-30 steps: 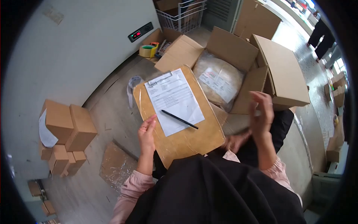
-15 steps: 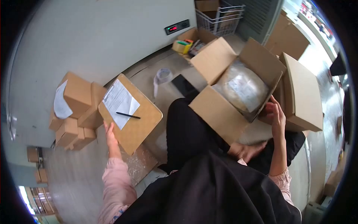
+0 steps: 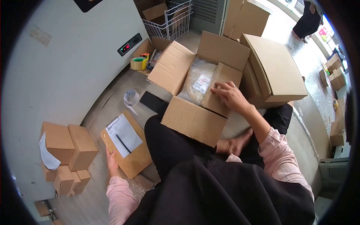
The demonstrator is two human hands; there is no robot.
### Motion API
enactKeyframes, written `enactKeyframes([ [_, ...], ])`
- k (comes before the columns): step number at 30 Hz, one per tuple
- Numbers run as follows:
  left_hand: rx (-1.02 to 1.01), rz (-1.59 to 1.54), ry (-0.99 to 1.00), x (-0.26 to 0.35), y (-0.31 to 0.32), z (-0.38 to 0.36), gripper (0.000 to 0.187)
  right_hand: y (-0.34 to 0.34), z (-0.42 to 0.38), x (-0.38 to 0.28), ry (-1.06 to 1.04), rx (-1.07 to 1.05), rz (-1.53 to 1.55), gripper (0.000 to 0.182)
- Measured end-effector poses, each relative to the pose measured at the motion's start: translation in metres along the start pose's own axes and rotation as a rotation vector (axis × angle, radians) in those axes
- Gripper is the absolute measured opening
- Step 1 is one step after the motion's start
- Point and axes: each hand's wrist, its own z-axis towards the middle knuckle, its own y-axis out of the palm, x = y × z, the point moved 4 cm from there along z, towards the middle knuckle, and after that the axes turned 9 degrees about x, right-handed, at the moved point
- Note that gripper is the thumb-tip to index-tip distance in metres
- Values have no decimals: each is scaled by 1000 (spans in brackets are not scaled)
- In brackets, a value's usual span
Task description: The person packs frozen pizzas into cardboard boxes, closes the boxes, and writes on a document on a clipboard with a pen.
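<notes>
My left hand (image 3: 111, 164) holds the lower left edge of a brown clipboard (image 3: 133, 163), its fingers partly hidden beneath it. Paper sheets (image 3: 123, 137) and a black pen (image 3: 123, 143) lie on the board. My right hand (image 3: 233, 98) rests with spread fingers on the folded-in right flap (image 3: 225, 84) of an open cardboard box (image 3: 193, 120). Inside the box is a plastic-wrapped package (image 3: 200, 69) with a white label (image 3: 201, 83), partly covered by that flap. The other flaps stand out or up.
A tape roll (image 3: 131, 97) and a dark flat object (image 3: 153, 102) lie on the floor. Small boxes (image 3: 83, 148) are stacked at left, a large box (image 3: 279, 67) at right. Behind are a wire basket (image 3: 176, 23) and a supply box (image 3: 161, 44). A person (image 3: 307, 22) stands far off.
My right hand has moved from the box's outer side onto its right flap, which is now folded inward over the package. The clipboard is lower, and the view has shifted right.
</notes>
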Motion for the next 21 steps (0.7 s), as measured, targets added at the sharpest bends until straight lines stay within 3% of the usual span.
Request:
enactKeyframes([
  [2,-11,663,-55,-8,-8,31,60,-11,18,9,-44,64,95,35],
  [3,205,1275,237,38,36,12,53,-11,26,13,-61,-44,96,31],
  [4,211,1046,457,28,38,57,51,-10,34,13,-85,-160,100,28],
  [5,70,628,342,56,109,27,49,-12,40,13,-57,-199,109,28],
  [6,96,630,326,82,166,-9,49,-11,43,15,-118,-186,73,29],
  [7,-196,415,184,105,248,-39,56,-13,44,18,-31,-170,157,30],
  [8,-393,163,101,103,298,-47,67,-14,44,20,63,-153,237,31],
  [9,-518,-20,-110,103,345,-56,75,-14,42,14,53,-167,240,31],
  [11,-887,-15,-117,96,407,-79,79,-18,34,15,291,-77,276,43],
  [12,-1105,44,-70,90,429,-95,77,-16,28,17,292,-77,272,43],
  [14,-1615,779,698,77,451,-161,70,-12,11,26,368,126,419,51],
  [15,-1632,773,699,76,444,-176,70,-11,7,26,305,149,410,61],
  [17,-1237,1094,1364,83,426,-201,74,-11,5,26,287,149,387,62],
  [18,-1242,1090,1368,91,424,-212,74,-13,8,22,254,148,370,62],
  [20,-1347,1572,1466,97,414,-230,91,-16,15,15,228,80,195,62],
  [21,-1351,1573,1453,93,411,-233,91,-14,11,14,229,69,198,62],
])
